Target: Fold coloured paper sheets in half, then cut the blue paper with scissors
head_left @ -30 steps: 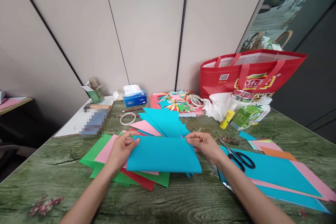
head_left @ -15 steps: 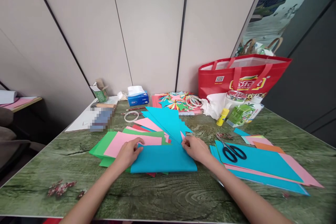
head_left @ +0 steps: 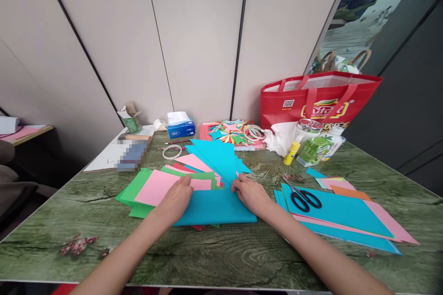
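A folded sheet of blue paper (head_left: 212, 209) lies in front of me, its fold along the near side. On its upper left corner rests my left hand (head_left: 179, 196), fingers bent and together over the edge. My right hand (head_left: 249, 191) pinches the upper right edge with curled fingers; the fingertips are partly hidden. Under and behind the sheet, pink paper (head_left: 157, 186) and green paper (head_left: 138, 189) are fanned out. Long blue paper pieces (head_left: 218, 159) extend away behind the folded sheet.
At right, black-handled scissors (head_left: 304, 198) lie on stacked blue paper (head_left: 349, 214). A yellow glue stick (head_left: 291, 153), a green carton (head_left: 314, 150) and a red bag (head_left: 287, 110) stand behind. A tape roll (head_left: 172, 151) and tissue box (head_left: 181, 128) are at back left.
My left hand has moved slightly right and up, over the sheet's upper edge. The right hand has shifted a little left along that edge. The view has shifted slightly.
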The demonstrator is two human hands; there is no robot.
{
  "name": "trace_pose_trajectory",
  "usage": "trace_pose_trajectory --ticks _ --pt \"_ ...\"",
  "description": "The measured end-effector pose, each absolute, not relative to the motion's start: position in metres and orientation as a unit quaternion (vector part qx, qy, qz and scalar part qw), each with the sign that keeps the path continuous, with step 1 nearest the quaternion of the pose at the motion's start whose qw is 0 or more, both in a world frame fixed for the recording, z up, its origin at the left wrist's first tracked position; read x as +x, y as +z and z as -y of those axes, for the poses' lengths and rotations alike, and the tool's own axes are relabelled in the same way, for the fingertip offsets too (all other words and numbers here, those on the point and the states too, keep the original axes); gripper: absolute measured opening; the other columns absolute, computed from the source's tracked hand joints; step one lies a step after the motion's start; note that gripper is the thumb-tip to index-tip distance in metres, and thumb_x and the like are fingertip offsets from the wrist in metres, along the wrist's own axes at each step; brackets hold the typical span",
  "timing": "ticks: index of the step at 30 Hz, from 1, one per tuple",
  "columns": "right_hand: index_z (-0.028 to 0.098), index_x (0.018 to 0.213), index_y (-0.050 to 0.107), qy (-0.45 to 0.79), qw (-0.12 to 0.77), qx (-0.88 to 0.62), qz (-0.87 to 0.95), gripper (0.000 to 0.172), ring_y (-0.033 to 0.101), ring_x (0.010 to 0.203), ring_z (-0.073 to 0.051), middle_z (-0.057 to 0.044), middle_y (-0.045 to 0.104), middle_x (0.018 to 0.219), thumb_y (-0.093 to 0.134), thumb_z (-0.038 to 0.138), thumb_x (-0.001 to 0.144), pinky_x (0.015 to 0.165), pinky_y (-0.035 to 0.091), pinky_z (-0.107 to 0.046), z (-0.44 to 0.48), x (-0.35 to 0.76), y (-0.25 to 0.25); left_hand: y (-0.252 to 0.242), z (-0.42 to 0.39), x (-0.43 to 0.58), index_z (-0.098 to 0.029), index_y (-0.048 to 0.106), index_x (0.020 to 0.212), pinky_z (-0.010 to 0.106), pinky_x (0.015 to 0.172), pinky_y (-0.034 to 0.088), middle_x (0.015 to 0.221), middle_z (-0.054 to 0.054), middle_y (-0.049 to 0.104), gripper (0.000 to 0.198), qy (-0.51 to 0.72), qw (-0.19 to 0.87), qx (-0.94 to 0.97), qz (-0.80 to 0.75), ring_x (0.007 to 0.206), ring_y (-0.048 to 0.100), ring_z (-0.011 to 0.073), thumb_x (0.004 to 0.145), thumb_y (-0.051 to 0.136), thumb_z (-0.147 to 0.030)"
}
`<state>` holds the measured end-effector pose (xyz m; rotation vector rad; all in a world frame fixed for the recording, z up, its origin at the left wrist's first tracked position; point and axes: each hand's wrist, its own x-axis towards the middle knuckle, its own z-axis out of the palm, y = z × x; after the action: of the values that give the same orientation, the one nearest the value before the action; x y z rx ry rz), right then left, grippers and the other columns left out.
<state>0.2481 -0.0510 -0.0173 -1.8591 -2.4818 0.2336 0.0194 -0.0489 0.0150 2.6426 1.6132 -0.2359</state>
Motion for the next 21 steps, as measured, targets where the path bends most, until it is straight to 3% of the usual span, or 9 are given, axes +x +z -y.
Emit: trace_pose_trajectory --ticks 2,5,11,15,21 --pt "0.020 0.091 0.060 0.086 0.012 -0.572 0.816 0.028 0.056 0.088 -0.018 -0.007 0.057 0.099 0.040 0.005 0.078 0.063 0.034 -0.026 0.048 0.247 -0.019 0.012 0.049 0.020 -0.012 0.057 0.082 0.029 0.068 0.040 0.084 0.009 0.058 0.033 -0.088 0.030 0.868 -0.487 0.076 0.055 0.0191 0.074 0.028 0.002" --pt "0.019 0.089 0.060 0.088 0.004 -0.558 0.825 0.029 0.057 0.086 -0.019 -0.007 0.058 0.097 0.040 0.003 0.075 0.062 0.032 -0.026 0.044 0.245 -0.018 0.009 0.048 0.019 -0.011 0.058 0.082 0.030 0.068 0.040 0.088 0.012 0.059 0.032 -0.101 0.028 0.882 -0.459 0.074 0.056 0.0203 0.074 0.030 0.002" --pt "0.019 0.096 0.058 0.082 -0.013 -0.533 0.842 0.031 0.056 0.087 -0.020 -0.009 0.055 0.103 0.041 0.004 0.075 0.064 0.032 -0.027 0.045 0.244 -0.011 0.011 0.049 0.029 -0.014 0.047 0.119 0.033 0.064 0.043 0.100 0.017 0.058 0.046 -0.133 -0.014 0.906 -0.401 0.078 0.060 0.0244 0.077 0.033 -0.004" --pt "0.018 0.099 0.056 0.080 -0.021 -0.497 0.864 0.034 0.056 0.085 -0.019 -0.009 0.054 0.105 0.041 0.002 0.073 0.063 0.033 -0.026 0.045 0.242 -0.008 0.013 0.051 0.039 -0.010 0.051 0.119 0.036 0.066 0.045 0.103 0.022 0.057 0.038 -0.147 -0.031 0.908 -0.390 0.083 0.061 0.0278 0.086 0.035 -0.021" --pt "0.023 0.103 0.056 0.140 -0.047 -0.423 0.894 0.035 0.056 0.088 -0.019 -0.005 0.057 0.105 0.049 0.009 0.072 0.064 0.036 -0.025 0.043 0.230 0.007 0.024 0.046 0.044 -0.012 0.058 0.111 0.037 0.068 0.045 0.100 0.016 0.061 0.038 -0.165 -0.002 0.912 -0.376 0.078 0.062 0.0273 0.083 0.046 -0.035"
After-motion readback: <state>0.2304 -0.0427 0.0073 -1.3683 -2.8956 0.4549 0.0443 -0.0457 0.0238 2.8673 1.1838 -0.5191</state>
